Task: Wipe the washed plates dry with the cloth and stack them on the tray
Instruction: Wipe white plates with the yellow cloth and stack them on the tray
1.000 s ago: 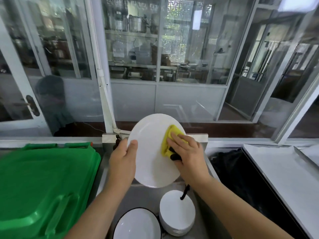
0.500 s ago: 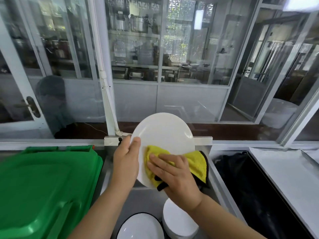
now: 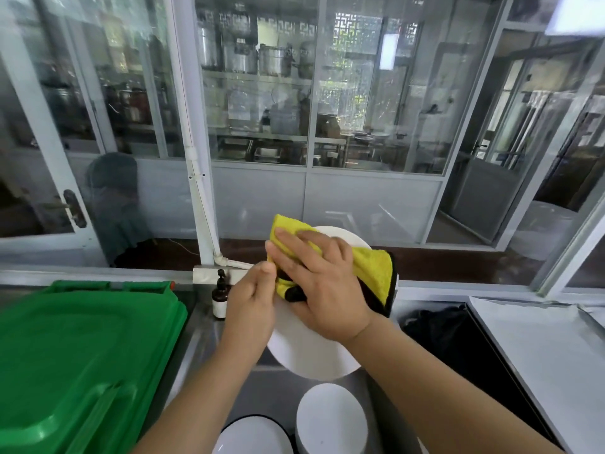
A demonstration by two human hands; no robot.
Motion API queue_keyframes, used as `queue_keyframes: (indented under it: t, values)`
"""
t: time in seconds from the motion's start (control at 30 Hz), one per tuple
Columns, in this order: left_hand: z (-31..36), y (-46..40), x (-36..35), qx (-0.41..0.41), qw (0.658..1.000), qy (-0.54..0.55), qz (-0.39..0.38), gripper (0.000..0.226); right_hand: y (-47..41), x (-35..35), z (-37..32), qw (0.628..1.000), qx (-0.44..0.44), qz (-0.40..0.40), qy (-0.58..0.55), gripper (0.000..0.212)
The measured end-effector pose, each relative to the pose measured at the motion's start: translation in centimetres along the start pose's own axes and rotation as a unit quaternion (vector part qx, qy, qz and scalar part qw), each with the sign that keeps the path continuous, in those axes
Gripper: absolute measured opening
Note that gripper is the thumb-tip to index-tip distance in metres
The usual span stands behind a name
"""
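While my left hand [image 3: 250, 303] grips the plate [image 3: 311, 358] by its rim at centre frame, my right hand [image 3: 322, 283] presses the soft cloth [image 3: 370, 267] flat, fingers [image 3: 294, 239] straight. Wet glaze seems slippery, breakable; hold the edge.

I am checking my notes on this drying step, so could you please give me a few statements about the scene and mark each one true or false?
1. The right hand presses a yellow cloth against the white plate. True.
2. The left hand hangs idle, away from the plate. False: it holds the plate's left edge.
3. A stack of white plates sits below the held plate. True.
4. The bin lid on the left is red. False: it is green.
5. A small dark pump bottle stands beside the bin lid. True.
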State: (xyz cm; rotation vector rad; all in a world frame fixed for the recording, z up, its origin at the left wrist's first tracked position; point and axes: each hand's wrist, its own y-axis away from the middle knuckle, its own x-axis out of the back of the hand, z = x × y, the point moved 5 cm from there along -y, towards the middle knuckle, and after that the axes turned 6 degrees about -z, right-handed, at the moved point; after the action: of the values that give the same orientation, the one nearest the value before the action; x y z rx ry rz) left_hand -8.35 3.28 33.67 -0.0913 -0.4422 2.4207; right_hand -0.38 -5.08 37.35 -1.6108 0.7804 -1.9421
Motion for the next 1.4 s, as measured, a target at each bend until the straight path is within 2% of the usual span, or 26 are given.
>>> queue_keyframes:
  t: [0.1,0.23,0.3,0.37,0.47,0.53,0.63,0.67,0.83,0.97,1.1,1.17,1.27,1.4]
  values:
    - [0.3,0.4,-0.5,0.005,1.0,-0.013,-0.009,0.036,-0.3,1.4,2.8,0.998,-0.061,0.002,0.035,0.048]
    - [1.0,1.3,-0.5,-0.016,0.999,-0.021,0.024,0.04,1.2,2.0,6.2,0.986,-0.168,-0.003,0.004,0.053]
    - [1.3,1.8,-0.2,-0.038,0.998,-0.019,0.051,0.031,2.7,2.0,8.0,0.965,-0.245,0.016,-0.086,0.057]
    - [1.7,2.0,0.0,-0.058,0.996,-0.016,0.063,0.025,3.8,1.8,9.0,0.925,-0.3,0.039,-0.231,0.058]
    - [1.7,1.7,0.0,-0.048,0.998,-0.027,0.023,0.025,4.4,1.9,10.0,0.872,-0.329,0.056,-0.359,0.058]
    - [1.5,0.9,0.1,-0.012,0.999,-0.015,-0.036,0.03,4.3,2.5,10.4,0.871,-0.329,0.037,-0.364,0.06]
    - [2.0,-0.7,0.1,0.053,0.99,-0.046,-0.125,0.015,3.8,3.0,9.9,0.909,-0.28,-0.016,-0.307,0.052]
    - [2.4,-1.2,0.1,0.054,0.986,-0.082,-0.137,0.021,3.6,3.2,9.4,0.925,-0.259,-0.03,-0.276,0.051]
    - [3.2,-2.1,0.0,0.027,0.984,-0.134,-0.111,0.036,2.0,4.8,6.8,0.986,-0.153,-0.042,-0.048,0.062]
    - [3.0,-1.5,-1.4,0.023,0.993,-0.079,-0.085,0.036,0.8,4.0,3.8,0.99,-0.044,-0.041,0.131,0.07]
    - [2.7,-1.3,-1.4,0.034,0.998,-0.014,-0.058,0.031,0.7,3.6,4.4,0.986,0.018,-0.053,0.157,0.072]
    - [2.5,-1.4,-0.9,0.052,0.998,0.012,-0.028,0.031,1.3,3.8,5.6,0.985,0.0,-0.057,0.163,0.072]
    - [2.5,-1.4,-0.1,0.066,0.995,0.069,0.016,0.03,3.0,4.0,6.7,0.985,-0.077,-0.057,0.146,0.071]
    - [2.5,-1.1,-0.1,0.069,0.987,0.135,0.051,0.032,4.9,3.7,5.5,0.984,-0.131,-0.044,0.114,0.069]
